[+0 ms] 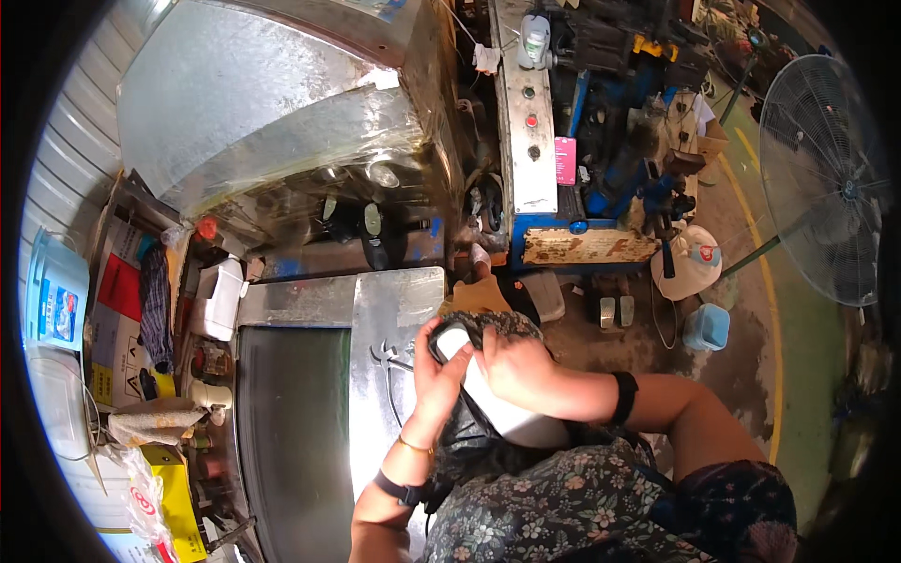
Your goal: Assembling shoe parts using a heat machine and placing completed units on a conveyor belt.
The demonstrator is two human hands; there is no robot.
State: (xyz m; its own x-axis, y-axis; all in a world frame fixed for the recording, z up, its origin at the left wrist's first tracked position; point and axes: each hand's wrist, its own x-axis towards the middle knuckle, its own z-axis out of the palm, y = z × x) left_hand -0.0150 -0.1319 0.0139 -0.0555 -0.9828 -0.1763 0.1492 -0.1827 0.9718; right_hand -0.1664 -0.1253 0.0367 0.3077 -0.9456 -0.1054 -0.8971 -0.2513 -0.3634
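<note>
white piece [514,411] slanting up from the floral top [572,493] — left hand [435,372] gripping its upper end, right hand [518,364] closed on its right edge — pliers [386,356] on the metal bench [399,293], dark belt [293,422] further left

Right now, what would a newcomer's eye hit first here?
Probably the long white object just right of centre, with the left hand and right hand on its upper part. Next, likely the big round fan at the upper right. Then the red button on the pale control panel, top centre.
</note>
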